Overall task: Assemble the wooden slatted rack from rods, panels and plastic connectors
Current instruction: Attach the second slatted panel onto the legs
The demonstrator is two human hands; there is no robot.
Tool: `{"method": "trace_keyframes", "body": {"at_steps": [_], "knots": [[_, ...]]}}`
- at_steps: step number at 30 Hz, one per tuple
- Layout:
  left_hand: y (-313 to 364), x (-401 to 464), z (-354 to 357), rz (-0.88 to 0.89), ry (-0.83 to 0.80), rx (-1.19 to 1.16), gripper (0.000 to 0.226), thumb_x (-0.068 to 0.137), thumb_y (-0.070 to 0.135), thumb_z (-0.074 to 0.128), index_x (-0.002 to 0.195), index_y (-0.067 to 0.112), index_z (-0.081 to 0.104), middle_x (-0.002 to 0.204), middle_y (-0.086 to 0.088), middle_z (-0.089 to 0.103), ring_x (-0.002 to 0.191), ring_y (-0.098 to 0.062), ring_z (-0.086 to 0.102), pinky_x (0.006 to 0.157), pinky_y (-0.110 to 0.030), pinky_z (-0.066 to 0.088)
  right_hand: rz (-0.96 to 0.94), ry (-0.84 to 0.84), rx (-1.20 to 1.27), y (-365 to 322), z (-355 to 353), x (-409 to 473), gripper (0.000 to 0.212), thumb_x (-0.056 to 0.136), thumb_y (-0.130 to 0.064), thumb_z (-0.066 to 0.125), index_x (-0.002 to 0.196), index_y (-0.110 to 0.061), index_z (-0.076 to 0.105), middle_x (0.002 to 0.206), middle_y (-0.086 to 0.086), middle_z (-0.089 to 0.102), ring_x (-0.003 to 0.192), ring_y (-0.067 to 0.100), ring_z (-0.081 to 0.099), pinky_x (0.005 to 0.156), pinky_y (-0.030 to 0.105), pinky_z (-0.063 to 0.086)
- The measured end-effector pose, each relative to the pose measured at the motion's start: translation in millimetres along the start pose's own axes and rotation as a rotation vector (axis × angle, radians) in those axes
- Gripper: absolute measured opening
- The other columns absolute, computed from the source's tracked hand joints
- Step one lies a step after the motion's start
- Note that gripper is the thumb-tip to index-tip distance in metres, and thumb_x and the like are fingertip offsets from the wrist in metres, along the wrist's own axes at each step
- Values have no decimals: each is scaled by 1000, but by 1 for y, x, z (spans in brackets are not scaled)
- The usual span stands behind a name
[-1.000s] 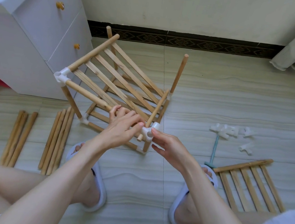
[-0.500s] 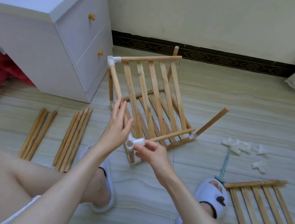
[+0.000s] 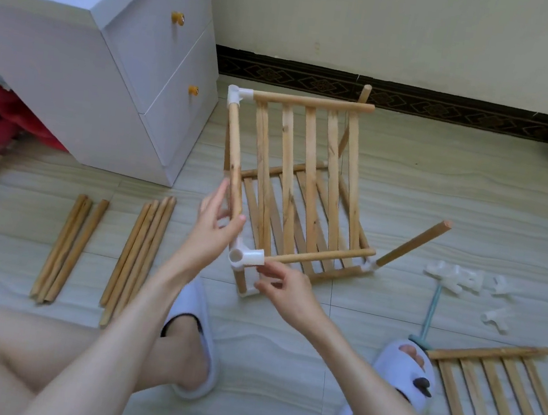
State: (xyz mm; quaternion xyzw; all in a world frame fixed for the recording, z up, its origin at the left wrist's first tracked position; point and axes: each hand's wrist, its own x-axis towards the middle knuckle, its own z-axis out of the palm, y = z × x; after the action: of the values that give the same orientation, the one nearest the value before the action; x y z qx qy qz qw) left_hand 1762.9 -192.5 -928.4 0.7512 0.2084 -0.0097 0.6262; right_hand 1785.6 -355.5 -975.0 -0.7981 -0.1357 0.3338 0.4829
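Two hands: both at the near-left corner of the half-built rack [image 3: 297, 189], which stands on the tiled floor [image 3: 439, 200] in front of the person.
Left hand [image 3: 209, 234]: thumb and fingers curled round the lower end of the left side rod [image 3: 235, 154], just above the corner connector [image 3: 244, 257]; the fingers are partly hidden behind the rod.
Right hand [image 3: 285, 289]: fingertips pinch at the underside of the corner connector where the front rod [image 3: 321, 256] enters; exact contact hard to make out.
Corner connector: white plastic, one open socket faces the camera.
Upper panel: slats run from the front rod to the far rod [image 3: 313, 102], which ends in a second white connector [image 3: 238, 95] at far left.
Lower panel [image 3: 301, 224]: seen only through the upper slats; its joints are mostly hidden.
Right post [image 3: 413, 243]: leans outward from a low connector, free end bare.
Loose rods: one bundle [image 3: 69, 244] and another [image 3: 139, 253] lie on the floor to the left; counts unclear where the rods overlap.
Spare connectors [image 3: 463, 282]: translucent pile at right, shapes indistinct.
Mallet [image 3: 428, 319]: pale blue handle near the right slipper [image 3: 407, 379]; head partly hidden.
Spare panel [image 3: 498, 390]: cut off by the lower right edge.
Cabinet [image 3: 110, 66]: white, two drawers, at far left.
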Motion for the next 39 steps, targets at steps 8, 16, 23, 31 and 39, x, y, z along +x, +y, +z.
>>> {"method": "trace_keyframes", "body": {"at_steps": [8,16,23,31,39], "knots": [[-24,-16,32,52,116,25,66,99,16,38,148,32,-4,95,-1,59,92,-25,53,79,-4,40,-153,-25,-834,43,-26,60,42,95,-21,49,136,-15,45,136,3,49,129,21,35,107,37,31],[-21,-14,30,70,124,21,62,99,11,39,149,23,5,107,25,44,84,36,37,78,6,30,-196,-91,-1124,43,-18,86,30,94,-26,48,123,-16,50,123,2,57,120,22,37,92,35,33],[-21,-13,24,65,124,107,61,101,13,36,150,25,2,57,19,31,52,5,41,60,-12,36,-367,-17,-1104,21,-44,55,28,92,-42,49,105,-18,56,104,-4,61,107,18,41,88,34,26],[-23,-12,23,72,149,103,61,100,20,35,150,28,1,56,11,26,57,-8,33,73,-20,37,-410,-26,-880,-28,-86,10,20,89,-40,56,94,-21,52,88,-8,53,89,8,37,72,24,34],[-19,-12,30,74,202,69,57,101,17,33,151,25,6,63,6,26,54,-3,33,60,-12,36,-344,-39,-804,-29,-76,2,21,88,-46,52,86,-26,47,83,-9,47,82,6,38,70,22,38]]}}
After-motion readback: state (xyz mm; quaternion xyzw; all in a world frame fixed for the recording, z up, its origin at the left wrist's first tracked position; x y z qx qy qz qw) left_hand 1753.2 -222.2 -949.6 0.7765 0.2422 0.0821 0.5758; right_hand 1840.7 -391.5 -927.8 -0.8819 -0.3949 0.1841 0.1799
